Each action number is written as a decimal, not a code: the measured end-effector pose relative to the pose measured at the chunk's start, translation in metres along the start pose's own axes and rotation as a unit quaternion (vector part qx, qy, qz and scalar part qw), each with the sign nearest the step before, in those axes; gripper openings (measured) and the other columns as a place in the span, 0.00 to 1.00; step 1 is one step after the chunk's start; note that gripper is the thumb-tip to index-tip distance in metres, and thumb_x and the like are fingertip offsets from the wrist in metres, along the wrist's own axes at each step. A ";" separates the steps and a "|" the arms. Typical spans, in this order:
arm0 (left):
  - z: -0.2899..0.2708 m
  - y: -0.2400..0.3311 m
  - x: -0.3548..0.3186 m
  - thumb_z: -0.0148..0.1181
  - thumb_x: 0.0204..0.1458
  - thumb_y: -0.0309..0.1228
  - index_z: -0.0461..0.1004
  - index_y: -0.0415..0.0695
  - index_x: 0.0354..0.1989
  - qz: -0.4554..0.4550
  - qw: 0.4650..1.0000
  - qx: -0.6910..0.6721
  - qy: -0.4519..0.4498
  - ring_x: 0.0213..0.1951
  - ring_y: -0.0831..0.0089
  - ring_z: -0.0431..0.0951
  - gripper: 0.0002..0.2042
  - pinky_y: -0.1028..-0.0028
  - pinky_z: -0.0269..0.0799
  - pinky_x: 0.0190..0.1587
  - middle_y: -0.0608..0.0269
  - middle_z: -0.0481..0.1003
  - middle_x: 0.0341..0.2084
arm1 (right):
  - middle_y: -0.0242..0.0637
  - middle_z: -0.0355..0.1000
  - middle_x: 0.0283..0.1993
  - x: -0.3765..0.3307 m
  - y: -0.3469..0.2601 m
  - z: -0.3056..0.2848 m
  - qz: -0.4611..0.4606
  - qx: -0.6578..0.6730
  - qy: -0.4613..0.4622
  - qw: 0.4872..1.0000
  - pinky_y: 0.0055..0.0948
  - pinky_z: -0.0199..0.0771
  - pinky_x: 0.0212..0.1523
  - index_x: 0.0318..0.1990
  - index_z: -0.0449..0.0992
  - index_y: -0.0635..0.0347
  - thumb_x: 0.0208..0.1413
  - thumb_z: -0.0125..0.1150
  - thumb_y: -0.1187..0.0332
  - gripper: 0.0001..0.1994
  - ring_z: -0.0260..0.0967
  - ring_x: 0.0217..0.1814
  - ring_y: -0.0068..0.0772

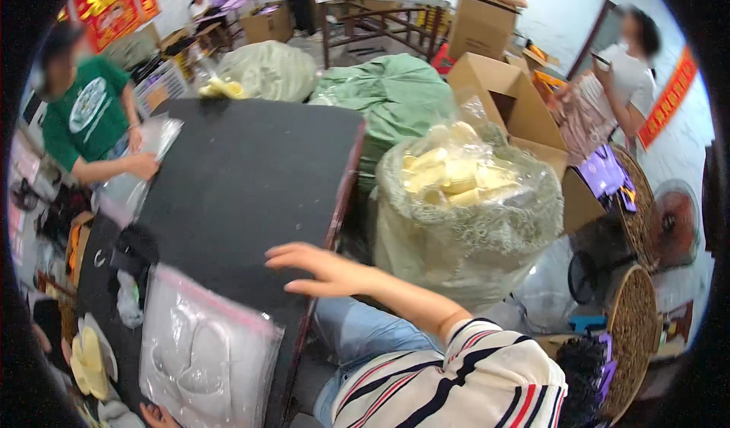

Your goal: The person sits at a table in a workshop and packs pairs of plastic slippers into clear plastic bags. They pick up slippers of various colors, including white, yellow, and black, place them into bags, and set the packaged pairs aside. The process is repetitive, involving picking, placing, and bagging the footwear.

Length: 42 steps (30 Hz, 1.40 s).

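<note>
A clear plastic bag with a pink strip along its far end lies on the near part of the black table. Inside it a pair of white slippers shows through. Over the table's right edge, apart from the bag, my right hand reaches out with fingers spread and nothing in them. Only part of my left hand appears at the lower rim, beside the bag's near left corner; its visible fingers look apart and hold nothing I can see.
Across the table a person in green handles clear bags. Pale yellow slippers fill a woven sack right of the table; green sacks and an open carton stand beyond. More yellow slippers lie left. Another person stands far right.
</note>
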<state>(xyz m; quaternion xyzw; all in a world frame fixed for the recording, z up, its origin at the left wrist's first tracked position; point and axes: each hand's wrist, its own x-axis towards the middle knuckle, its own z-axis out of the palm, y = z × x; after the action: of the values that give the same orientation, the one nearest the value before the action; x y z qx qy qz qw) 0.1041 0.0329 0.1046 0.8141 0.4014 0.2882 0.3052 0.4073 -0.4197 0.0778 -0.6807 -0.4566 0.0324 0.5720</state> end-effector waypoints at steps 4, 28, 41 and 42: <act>0.012 0.066 0.036 0.53 0.58 0.32 0.56 0.38 0.65 0.179 0.981 0.049 -0.047 0.58 0.56 0.64 0.27 0.61 0.58 0.61 0.47 0.62 0.59 | 0.49 0.65 0.60 -0.106 -0.034 -0.136 0.152 -0.369 0.263 0.878 0.42 0.60 0.63 0.54 0.69 0.61 0.47 0.65 0.71 0.24 0.58 0.66 0.49; 0.656 0.222 -0.290 0.62 0.46 0.51 0.64 0.32 0.58 -0.119 0.791 -0.079 -0.594 0.56 0.52 0.69 0.38 0.60 0.65 0.55 0.43 0.70 0.53 | 0.49 0.69 0.57 -0.610 0.093 -0.447 0.471 -0.316 0.527 0.633 0.37 0.65 0.56 0.58 0.67 0.62 0.57 0.57 0.51 0.28 0.66 0.60 0.49; 0.594 0.222 -0.286 0.37 0.62 0.37 0.66 0.36 0.57 -0.424 0.608 -0.351 -0.572 0.54 0.54 0.71 0.21 0.56 0.67 0.57 0.48 0.71 0.51 | 0.43 0.67 0.59 -0.621 -0.069 -0.229 0.268 0.169 0.733 0.602 0.32 0.63 0.61 0.61 0.63 0.67 0.64 0.46 0.62 0.23 0.65 0.60 0.39; 0.563 0.244 -0.289 0.38 0.62 0.38 0.66 0.36 0.57 -0.435 0.608 -0.331 -0.576 0.53 0.54 0.71 0.21 0.57 0.67 0.56 0.48 0.71 0.51 | 0.43 0.67 0.59 -0.616 -0.073 -0.213 0.289 0.154 0.747 0.578 0.32 0.62 0.61 0.61 0.63 0.67 0.64 0.46 0.62 0.23 0.65 0.60 0.39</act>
<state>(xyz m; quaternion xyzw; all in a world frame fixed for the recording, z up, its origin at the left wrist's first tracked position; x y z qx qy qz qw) 0.4753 -0.4764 -0.1468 0.3850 0.3265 -0.2936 0.8118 0.1268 -0.9902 -0.0846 -0.4614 0.3654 -0.2539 0.7675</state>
